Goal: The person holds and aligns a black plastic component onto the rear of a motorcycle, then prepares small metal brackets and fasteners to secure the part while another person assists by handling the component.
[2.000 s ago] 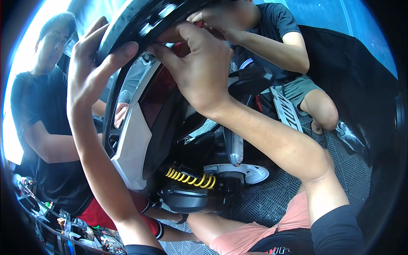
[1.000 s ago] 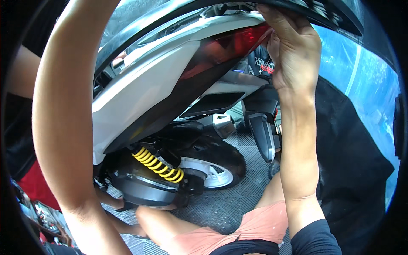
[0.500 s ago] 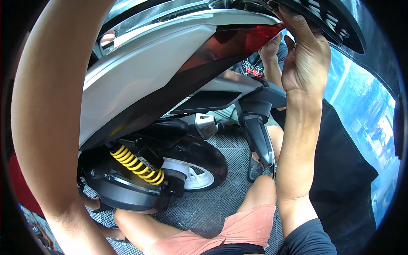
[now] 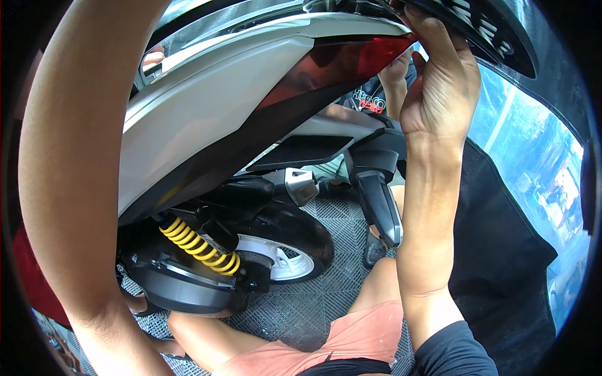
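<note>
My right hand (image 4: 444, 88) reaches up to the rear end of a white scooter body. Its fingers curl against the edge of a black tail piece (image 4: 480, 28) with pale lettering, beside the tip of the red tail light (image 4: 351, 59); some fingertips are hidden behind that piece. White side panel (image 4: 219, 113) and dark lower trim run from the light toward the left. My left arm (image 4: 72, 163) rises along the left side and leaves the picture at the top, so its hand is out of sight.
Below the body are a yellow shock spring (image 4: 199, 246), a rear wheel (image 4: 291, 263), a silver-tipped exhaust (image 4: 301, 186) and a black passenger footrest (image 4: 379, 210). Another person's hand (image 4: 396, 72) shows beyond the tail. Black sheeting (image 4: 501, 244) hangs at right above grey floor tiles (image 4: 301, 313).
My right hand and forearm have shifted slightly left, still at the tail piece. The scooter appears a little further left in the picture. My left arm is almost unchanged.
</note>
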`<state>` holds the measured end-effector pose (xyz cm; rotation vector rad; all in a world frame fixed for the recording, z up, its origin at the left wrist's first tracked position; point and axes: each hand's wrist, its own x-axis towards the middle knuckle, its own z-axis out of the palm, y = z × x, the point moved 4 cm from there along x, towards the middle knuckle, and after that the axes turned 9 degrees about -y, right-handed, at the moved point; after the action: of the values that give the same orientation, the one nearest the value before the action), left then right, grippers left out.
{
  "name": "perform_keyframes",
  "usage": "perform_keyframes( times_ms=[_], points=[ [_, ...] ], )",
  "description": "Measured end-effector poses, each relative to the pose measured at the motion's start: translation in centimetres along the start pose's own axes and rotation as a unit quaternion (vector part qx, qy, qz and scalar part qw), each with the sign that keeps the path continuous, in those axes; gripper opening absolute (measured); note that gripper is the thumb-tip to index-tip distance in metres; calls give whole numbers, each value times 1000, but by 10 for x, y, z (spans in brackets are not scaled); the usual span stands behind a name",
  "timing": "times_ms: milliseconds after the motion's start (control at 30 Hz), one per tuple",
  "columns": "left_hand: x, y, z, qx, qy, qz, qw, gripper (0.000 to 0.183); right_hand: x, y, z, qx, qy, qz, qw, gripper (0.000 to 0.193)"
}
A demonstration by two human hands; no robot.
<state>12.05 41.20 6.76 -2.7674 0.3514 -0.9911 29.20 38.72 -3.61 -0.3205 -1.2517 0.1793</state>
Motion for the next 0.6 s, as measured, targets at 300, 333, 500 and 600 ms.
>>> perform_keyframes(
  times_ms=[300,333,500,600],
  points=[
    [12,-3,-13,-136,-62,-105,983,70,-4,0,15,19,-31,-47,998,31],
    [14,-2,-16,-151,-77,-137,976,69,-5,-1,16,28,-39,-49,998,31],
    [14,0,-17,-161,-111,-152,969,67,-10,4,23,-10,-1,-78,997,31],
    [10,-2,-13,-109,-74,-107,985,66,-11,6,22,-11,10,-81,997,33]
  ],
)
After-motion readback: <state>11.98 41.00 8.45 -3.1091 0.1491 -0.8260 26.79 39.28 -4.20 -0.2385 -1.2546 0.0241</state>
